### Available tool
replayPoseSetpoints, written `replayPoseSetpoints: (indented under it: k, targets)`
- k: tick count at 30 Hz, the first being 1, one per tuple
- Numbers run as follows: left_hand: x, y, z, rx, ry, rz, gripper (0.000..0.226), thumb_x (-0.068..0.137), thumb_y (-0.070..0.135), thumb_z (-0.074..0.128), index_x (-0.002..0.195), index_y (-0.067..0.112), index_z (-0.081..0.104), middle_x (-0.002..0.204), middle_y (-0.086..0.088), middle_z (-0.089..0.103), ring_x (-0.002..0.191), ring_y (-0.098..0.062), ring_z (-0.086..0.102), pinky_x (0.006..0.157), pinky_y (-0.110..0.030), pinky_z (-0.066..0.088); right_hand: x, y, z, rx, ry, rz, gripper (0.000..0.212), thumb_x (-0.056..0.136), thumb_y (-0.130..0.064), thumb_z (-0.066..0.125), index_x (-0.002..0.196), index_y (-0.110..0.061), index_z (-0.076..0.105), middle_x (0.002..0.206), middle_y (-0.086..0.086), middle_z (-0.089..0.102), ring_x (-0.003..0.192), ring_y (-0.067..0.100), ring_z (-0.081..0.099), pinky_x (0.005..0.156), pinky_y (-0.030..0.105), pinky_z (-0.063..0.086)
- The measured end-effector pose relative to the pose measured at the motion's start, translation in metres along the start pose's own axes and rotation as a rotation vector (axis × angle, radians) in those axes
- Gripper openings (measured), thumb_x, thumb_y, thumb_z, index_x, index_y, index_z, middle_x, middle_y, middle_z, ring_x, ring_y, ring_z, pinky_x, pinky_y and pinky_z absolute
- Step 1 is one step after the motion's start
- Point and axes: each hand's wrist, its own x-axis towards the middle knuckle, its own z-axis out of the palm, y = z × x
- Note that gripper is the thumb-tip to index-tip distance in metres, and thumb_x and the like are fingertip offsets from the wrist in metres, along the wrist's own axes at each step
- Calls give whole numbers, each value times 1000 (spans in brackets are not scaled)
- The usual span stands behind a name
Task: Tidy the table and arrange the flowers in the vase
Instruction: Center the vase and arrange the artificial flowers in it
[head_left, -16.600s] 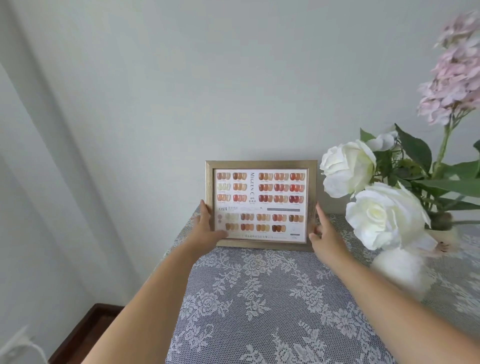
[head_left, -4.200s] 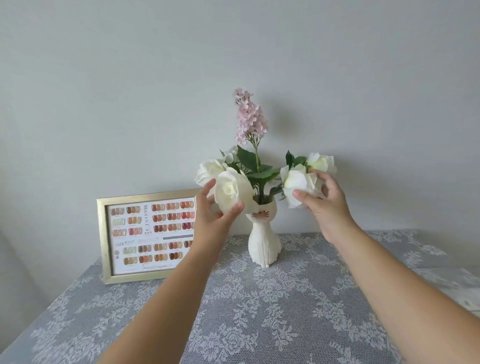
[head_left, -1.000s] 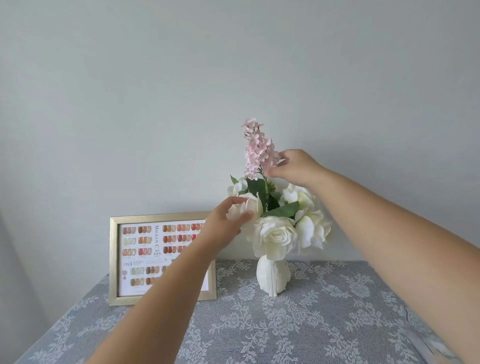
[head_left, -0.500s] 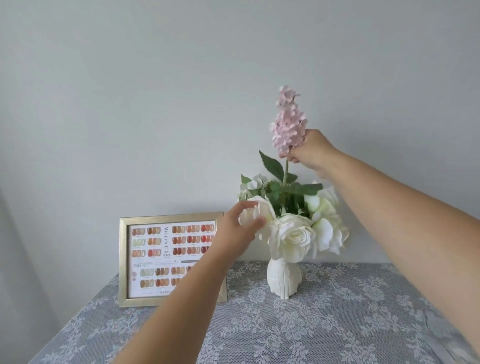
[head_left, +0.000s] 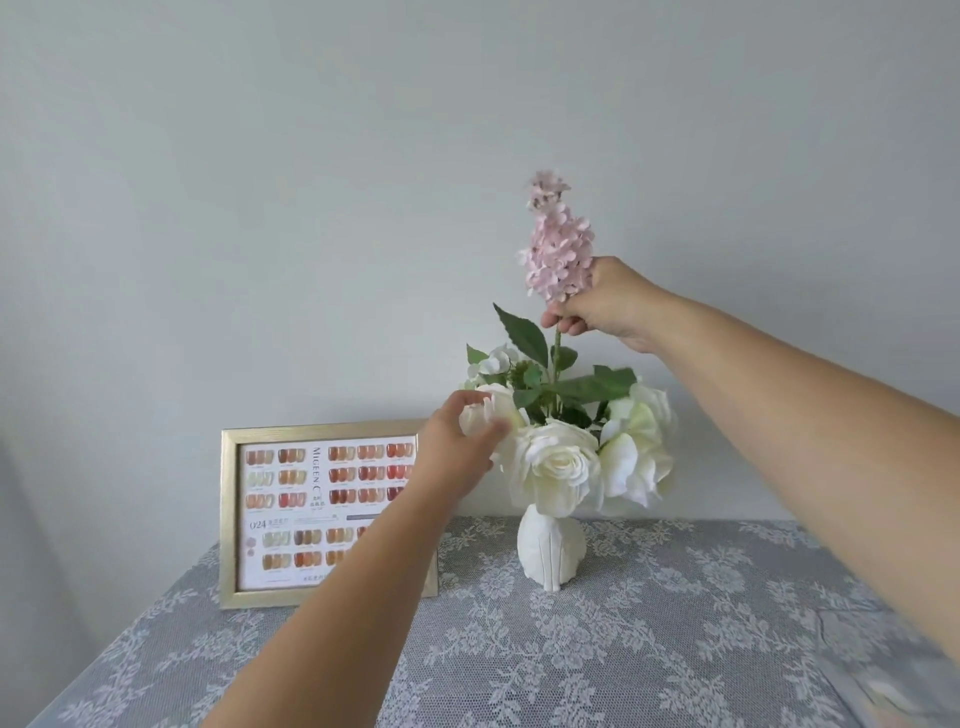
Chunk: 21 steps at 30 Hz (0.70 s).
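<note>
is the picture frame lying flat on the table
No, the picture frame stands upright on the tablecloth, left of the vase.

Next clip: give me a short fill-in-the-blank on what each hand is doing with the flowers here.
1. The right hand grips the stem just under the ____ blossoms.
2. The left hand touches a ____ rose.
3. The picture frame stands to the ____ of the vase in this view.

Missing words: pink; white; left

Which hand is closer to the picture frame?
Left. The left hand sits on a white rose right beside the frame; the right hand is higher up, holding the pink flower.
</note>
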Motion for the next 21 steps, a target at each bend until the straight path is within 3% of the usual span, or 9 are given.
replayPoseSetpoints:
  k: [2, 7, 12, 14, 17, 19, 21]
  targets:
    - [2, 0, 0, 15, 9, -11, 28, 86, 35, 69, 112, 34, 59, 103, 4, 61, 81, -18, 69, 58, -27, 61, -3, 2, 0, 26, -58, 15, 16, 89, 3, 59, 97, -11, 60, 77, 10, 73, 57, 10, 63, 57, 21, 53]
    - [10, 2, 0, 86, 22, -55, 32, 85, 38, 68, 115, 33, 57, 95, 2, 65, 78, -31, 73, 63, -46, 63, -11, 11, 6, 32, -108, 30, 17, 89, 4, 60, 106, 0, 60, 78, 13, 72, 56, 11, 61, 55, 20, 52]
    - [10, 3, 0, 32, -26, -59, 36, 84, 40, 68, 116, 39, 53, 99, 1, 67, 67, -15, 72, 61, -33, 63, -9, 16, 2, -52, -41, 6, 23, 90, 0, 59, 112, -6, 60, 78, 10, 73, 56, 9, 63, 58, 22, 53]
    - [9, 4, 2, 2, -29, -69, 37, 84, 40, 70, 117, 38, 53, 98, -1, 68, 66, -12, 72, 66, -34, 63, -7, 19, 1, -118, -13, 7, 24, 89, -2, 61, 112, -8, 60, 81, 10, 74, 60, 12, 65, 65, 28, 57]
    - [8, 5, 5, -15, -44, -85, 41, 85, 35, 71, 120, 37, 50, 99, -7, 70, 78, -22, 74, 76, -43, 62, -6, 19, 6, -247, -7, 27, 15, 87, -5, 65, 101, -9, 65, 84, 9, 74, 72, 20, 71, 76, 34, 59]
    - [6, 5, 6, 45, -58, -80, 45, 86, 37, 70, 124, 38, 47, 104, -9, 69, 90, -30, 71, 83, -48, 59, -7, 14, 5, -282, 18, 4, 15, 87, -5, 63, 87, -20, 64, 81, 6, 74, 74, 20, 73, 72, 32, 60]
    - [5, 5, 6, 120, -55, -53, 47, 86, 42, 69, 126, 39, 45, 109, -9, 66, 90, -27, 67, 87, -48, 57, -5, 8, 1, -256, 68, -28, 20, 87, -5, 61, 85, -25, 63, 79, 5, 74, 71, 18, 73, 67, 29, 60]
